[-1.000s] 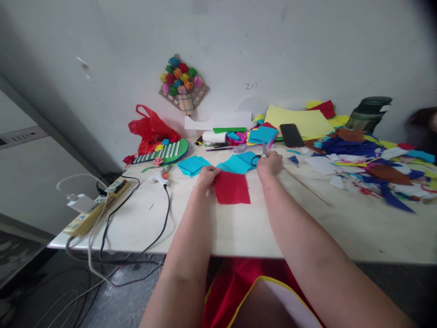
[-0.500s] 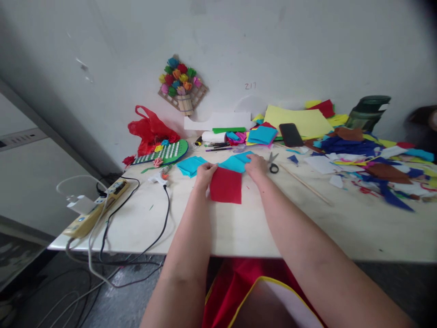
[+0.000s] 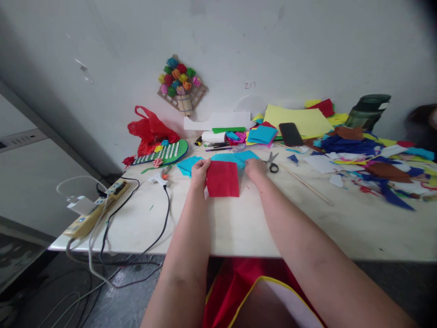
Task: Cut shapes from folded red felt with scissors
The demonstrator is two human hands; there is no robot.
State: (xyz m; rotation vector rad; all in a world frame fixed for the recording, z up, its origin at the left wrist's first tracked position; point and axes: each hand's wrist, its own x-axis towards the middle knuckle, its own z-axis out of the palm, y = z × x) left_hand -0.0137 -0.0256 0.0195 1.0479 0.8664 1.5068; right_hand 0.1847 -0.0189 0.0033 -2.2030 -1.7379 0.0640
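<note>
Red sheet [image 3: 223, 180] hangs by one corner

Head view, the only one: the left hand [image 3: 200, 172] pinches the red sheet's upper left corner between thumb and fingers, over the table [image 3: 239, 228]. The right hand [image 3: 256, 168] sits curled at the right end of blue paper [image 3: 227, 157]; whether it grips is unclear. The sheet looks light, thin and soft, likelier to crease than slip, best taken by two opposite edges. Counted: one red sheet in hand, one pair of scissors [image 3: 271, 162], one phone [image 3: 291, 135], one bottle [image 3: 367, 113], one glue gun [image 3: 159, 177]; overlapping blue layers defy numbering.
</note>
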